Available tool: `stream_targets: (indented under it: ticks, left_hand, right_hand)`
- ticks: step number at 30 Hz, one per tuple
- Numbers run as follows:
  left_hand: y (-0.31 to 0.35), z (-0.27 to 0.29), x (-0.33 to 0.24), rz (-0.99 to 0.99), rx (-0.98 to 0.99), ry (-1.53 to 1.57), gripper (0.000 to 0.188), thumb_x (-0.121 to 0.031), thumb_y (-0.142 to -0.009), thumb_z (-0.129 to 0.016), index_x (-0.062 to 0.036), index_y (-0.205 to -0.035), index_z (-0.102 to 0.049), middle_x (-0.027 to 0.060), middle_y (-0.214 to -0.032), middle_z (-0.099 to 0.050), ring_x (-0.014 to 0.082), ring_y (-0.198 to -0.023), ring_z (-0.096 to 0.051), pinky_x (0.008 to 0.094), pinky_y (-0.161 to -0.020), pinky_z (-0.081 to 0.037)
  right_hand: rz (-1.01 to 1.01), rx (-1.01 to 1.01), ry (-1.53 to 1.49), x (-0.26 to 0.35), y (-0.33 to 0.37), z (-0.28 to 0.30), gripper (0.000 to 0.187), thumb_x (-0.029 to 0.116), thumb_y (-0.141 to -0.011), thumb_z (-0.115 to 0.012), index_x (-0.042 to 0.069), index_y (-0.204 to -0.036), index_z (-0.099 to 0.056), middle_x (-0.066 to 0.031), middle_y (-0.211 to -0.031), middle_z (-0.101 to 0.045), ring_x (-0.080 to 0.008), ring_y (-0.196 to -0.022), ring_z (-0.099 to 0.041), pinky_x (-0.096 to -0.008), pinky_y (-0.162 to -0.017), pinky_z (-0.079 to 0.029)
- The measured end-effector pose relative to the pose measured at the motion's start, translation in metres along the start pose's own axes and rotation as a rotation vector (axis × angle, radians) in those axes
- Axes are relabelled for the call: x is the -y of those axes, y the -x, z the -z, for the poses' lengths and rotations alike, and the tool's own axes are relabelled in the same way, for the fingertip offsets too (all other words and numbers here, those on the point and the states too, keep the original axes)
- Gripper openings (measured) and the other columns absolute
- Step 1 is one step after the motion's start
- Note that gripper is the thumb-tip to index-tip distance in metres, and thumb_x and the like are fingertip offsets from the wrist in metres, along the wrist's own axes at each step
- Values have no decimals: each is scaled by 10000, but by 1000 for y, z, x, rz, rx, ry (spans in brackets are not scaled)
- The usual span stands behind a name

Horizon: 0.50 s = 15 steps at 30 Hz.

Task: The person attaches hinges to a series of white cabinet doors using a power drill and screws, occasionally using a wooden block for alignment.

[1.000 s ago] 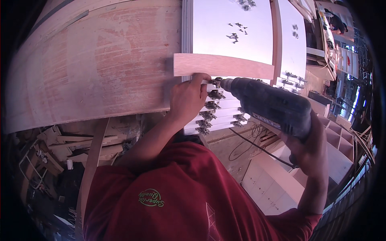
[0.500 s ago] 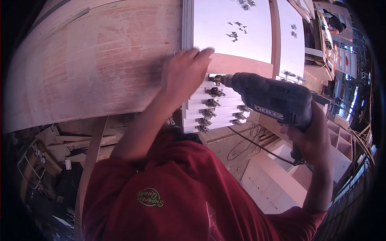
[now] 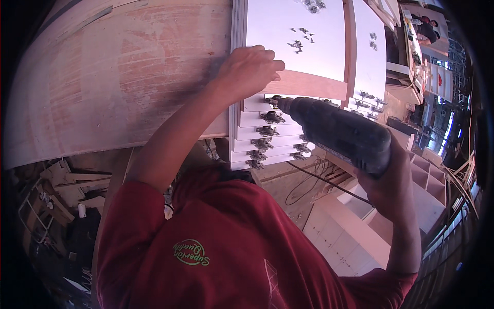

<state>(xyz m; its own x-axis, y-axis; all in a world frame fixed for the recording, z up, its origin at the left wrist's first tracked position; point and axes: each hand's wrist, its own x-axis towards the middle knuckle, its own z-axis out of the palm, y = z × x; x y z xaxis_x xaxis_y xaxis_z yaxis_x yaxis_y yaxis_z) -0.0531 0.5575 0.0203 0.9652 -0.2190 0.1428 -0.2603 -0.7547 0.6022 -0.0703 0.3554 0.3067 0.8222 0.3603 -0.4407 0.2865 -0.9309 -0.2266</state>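
My right hand (image 3: 388, 188) is wrapped round the grip of a dark power drill (image 3: 345, 136). The drill's nose points left, its tip at a metal cabinet hinge (image 3: 272, 100) on the topmost stepped edge of a stack of white panels (image 3: 249, 105). Beyond that hinge, my left hand (image 3: 251, 72) hovers by the near end of a wooden strip (image 3: 309, 84), fingers curled in. Whether it pinches something small cannot be seen. Loose dark screws (image 3: 297, 46) lie on the white top panel (image 3: 288, 20). More hinges (image 3: 265, 130) line the stepped edges below.
A large reddish wooden board (image 3: 128, 77) fills the left. The drill's cable (image 3: 329, 183) runs below the stack. White cabinet parts (image 3: 339, 232) stand at the lower right, wood scraps (image 3: 67, 180) at the lower left. Another person (image 3: 426, 31) is at the far right.
My left hand has moved right and farther from me. The drill's rear, with my right hand, has swung toward me while its tip stays at the same hinge.
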Motion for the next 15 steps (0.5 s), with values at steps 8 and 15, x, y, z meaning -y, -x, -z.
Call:
stream_targets:
  ticks: [8, 15]
  left_hand:
    - [-1, 0, 0, -33, -24, 12, 230, -311, -923, -709, -190, -1113, -752, 29, -930, -689, 241, -982, -662, 415, -813, -548]
    - [-2, 5, 2, -25, -42, 74, 171, -270, -915, -730, -125, -1000, -760, 68, -909, -718, 263, -986, -697, 413, -843, -570]
  right_hand:
    - [25, 19, 31, 9, 1, 0, 480, -54, -716, -732, -39, -1177, -600, -255, -988, -729, -407, -987, -740, -429, -853, -562]
    - [48, 34, 147, 23, -8, 6, 486, -54, -716, -749, -4, -1174, -592, -250, -932, -740, -424, -933, -756, -455, -820, -574]
